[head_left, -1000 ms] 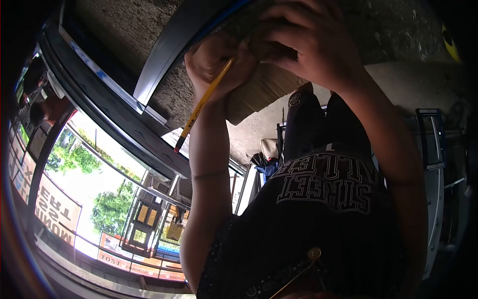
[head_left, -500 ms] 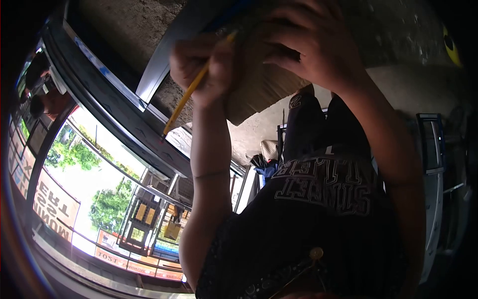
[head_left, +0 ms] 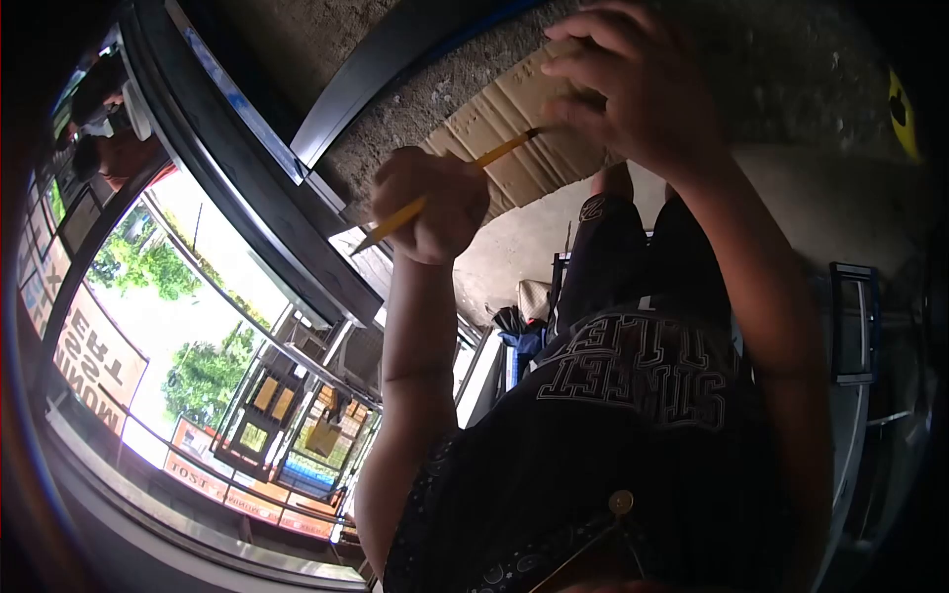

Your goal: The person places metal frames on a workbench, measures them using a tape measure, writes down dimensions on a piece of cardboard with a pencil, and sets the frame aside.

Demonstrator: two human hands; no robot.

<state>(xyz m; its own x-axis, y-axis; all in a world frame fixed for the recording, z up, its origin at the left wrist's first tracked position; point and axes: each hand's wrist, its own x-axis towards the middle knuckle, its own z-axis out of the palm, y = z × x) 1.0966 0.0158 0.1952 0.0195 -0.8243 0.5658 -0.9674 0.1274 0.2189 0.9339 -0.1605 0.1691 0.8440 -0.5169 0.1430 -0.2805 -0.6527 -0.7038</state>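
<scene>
My left hand is closed round a yellow pencil, which sticks out on both sides of the fist. One end points down-left near a dark metal frame; the other crosses in front of a piece of corrugated cardboard. Over the right part of the cardboard is my right hand, its fingers curved and spread apart. Whether its fingertips touch the cardboard I cannot tell. The far end of the pencil lies close to my right thumb. The cardboard shows creases and a torn-looking edge.
A long dark metal frame runs diagonally at left, with a curved grey strip beyond it. Rough concrete floor lies below. More frames stand at right. Another person is partly visible at far left.
My left hand has moved away from the cardboard, down and to the right, turning the pencil to a flatter angle. More of the cardboard shows. My right hand has shifted slightly.
</scene>
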